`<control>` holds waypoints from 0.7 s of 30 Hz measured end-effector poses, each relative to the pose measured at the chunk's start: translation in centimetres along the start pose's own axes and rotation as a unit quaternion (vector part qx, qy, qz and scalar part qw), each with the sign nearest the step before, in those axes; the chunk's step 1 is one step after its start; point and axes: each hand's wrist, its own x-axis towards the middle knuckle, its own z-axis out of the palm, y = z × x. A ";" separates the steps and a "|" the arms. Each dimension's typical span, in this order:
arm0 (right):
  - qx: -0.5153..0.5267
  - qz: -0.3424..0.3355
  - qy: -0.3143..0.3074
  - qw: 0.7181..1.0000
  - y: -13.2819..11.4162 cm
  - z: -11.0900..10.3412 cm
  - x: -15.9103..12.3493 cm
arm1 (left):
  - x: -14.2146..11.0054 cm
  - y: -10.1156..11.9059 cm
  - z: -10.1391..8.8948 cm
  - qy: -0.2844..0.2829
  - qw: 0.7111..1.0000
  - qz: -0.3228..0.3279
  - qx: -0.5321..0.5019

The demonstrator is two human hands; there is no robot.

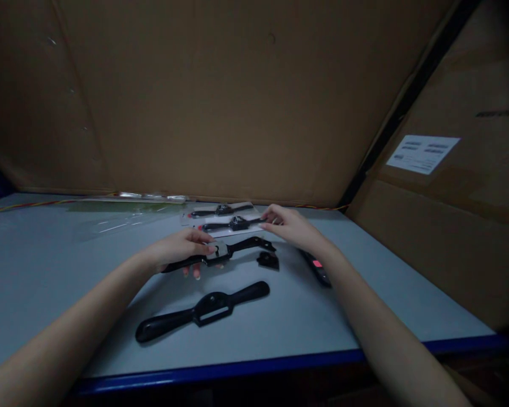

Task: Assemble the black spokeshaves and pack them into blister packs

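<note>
My left hand grips the left handle of a black spokeshave, lifted a little above the table, with the thumb on its middle. My right hand reaches past that tool's right end, fingers stretched toward two packaged spokeshaves on white cards. A second bare black spokeshave lies flat nearer me. A small black part rests beside the held tool.
The pale table has a blue front edge. Cardboard walls stand behind and to the right, one with a white label. Clear plastic wrap lies at the back left. A dark device with a red mark lies under my right wrist.
</note>
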 end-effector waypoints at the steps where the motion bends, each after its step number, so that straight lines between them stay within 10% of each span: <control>1: -0.035 0.025 -0.009 0.999 0.9 -0.7 0.1 | 0.1 -0.2 -0.1 0.003 1.000 -0.001 -0.002; 7: -0.026 0.094 -0.199 0.975 2.9 -1.4 -0.2 | 0.4 -0.7 -0.6 0.037 0.999 -0.016 -0.032; 21: -0.022 0.018 -0.114 0.993 3.9 2.3 0.9 | 0.8 -1.2 -1.0 0.068 0.993 -0.029 -0.095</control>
